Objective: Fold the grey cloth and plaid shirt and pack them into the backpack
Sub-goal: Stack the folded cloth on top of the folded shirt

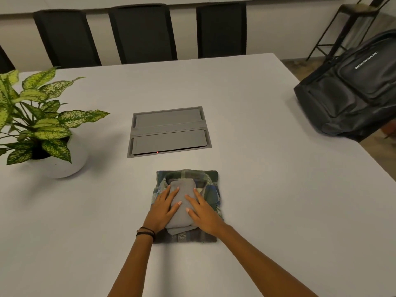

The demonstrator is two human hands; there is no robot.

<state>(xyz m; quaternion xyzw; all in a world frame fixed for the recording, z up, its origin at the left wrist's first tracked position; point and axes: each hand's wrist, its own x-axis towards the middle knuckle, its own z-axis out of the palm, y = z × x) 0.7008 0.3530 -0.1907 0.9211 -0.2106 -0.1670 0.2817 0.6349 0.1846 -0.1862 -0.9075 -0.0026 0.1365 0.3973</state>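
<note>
Hands (164,207) (204,213) flat on grey cloth (182,190) atop plaid shirt (212,195); backpack (347,99) lettering blurred

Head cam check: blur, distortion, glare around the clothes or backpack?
Head view: wide-angle bowing curves the table edges; backpack at the right edge looks smeared; grey cloth and plaid shirt at centre fairly sharp; dim even light, soft shadows, no glare.

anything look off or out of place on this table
The backpack sits tilted at the right edge of the table, mostly beyond it; its support isn't visible. Nothing else stands out.
</note>
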